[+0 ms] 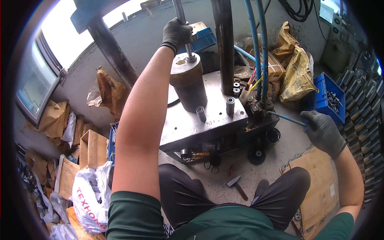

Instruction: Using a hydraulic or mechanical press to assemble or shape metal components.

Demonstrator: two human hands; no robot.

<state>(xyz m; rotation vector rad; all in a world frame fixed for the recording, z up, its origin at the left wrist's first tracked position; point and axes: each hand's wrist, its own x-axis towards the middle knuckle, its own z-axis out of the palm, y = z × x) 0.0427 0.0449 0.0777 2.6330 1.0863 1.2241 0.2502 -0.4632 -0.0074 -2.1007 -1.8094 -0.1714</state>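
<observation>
My left hand (175,34), in a dark grey glove, is closed round an upright metal rod (180,11) at the far middle. A metal ring (194,37) shows beside its fingers; they partly hide how it sits on the rod. Below, the rod's lower end meets small round metal parts (191,58) on top of a thick steel cylinder (188,82). That cylinder stands on a metal press table (216,94). Off to the right, my gloved right hand (325,132) grips the end of a blue lever (286,118), which runs to the dark pump block.
Bearing stacks (230,106) and a short metal sleeve (201,114) stand on the table's near side. A dark steel column (223,48) and blue hoses (264,52) rise behind. A hammer (238,187) lies on the floor. Right, a blue crate (320,94) holds metal parts.
</observation>
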